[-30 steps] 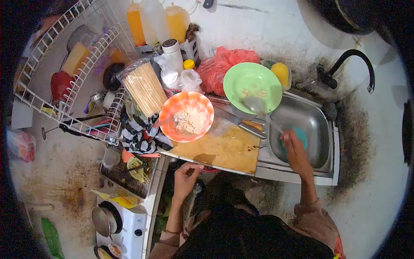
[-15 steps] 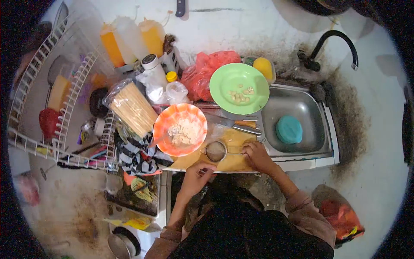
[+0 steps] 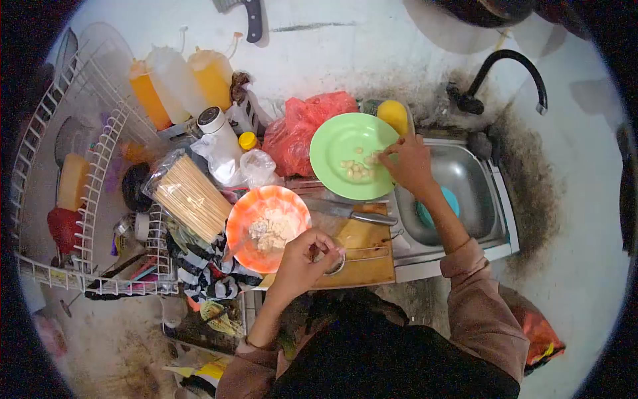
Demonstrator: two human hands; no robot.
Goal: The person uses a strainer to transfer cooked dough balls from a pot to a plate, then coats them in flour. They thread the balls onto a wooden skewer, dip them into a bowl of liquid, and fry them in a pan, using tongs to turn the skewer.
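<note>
My right hand (image 3: 409,166) reaches over the right side of a green plate (image 3: 329,136), its fingertips pinched at the small pale dough-like pieces (image 3: 357,170) lying there. Whether a piece is between those fingers is hidden. My left hand (image 3: 302,263) is closed in a pinch above a small wire strainer (image 3: 337,266), partly covering it; a whitish speck shows at the fingertips, too small to name. Left of the strainer's handle, a wavy orange-and-white bowl (image 3: 238,223) holds pale floury dough with a utensil resting in it.
A knife (image 3: 372,217) lies on the wooden cutting board (image 3: 372,269). Right of it is a steel sink (image 3: 475,173) with a teal container, under a black faucet (image 3: 515,54). Wrapped skewers (image 3: 189,199), a red plastic bag (image 3: 309,126) and a dish rack (image 3: 100,199) stand leftward.
My right hand has left the strainer's handle and moved up to the green plate. My left hand has come over the strainer. The camera view has shifted slightly.
</note>
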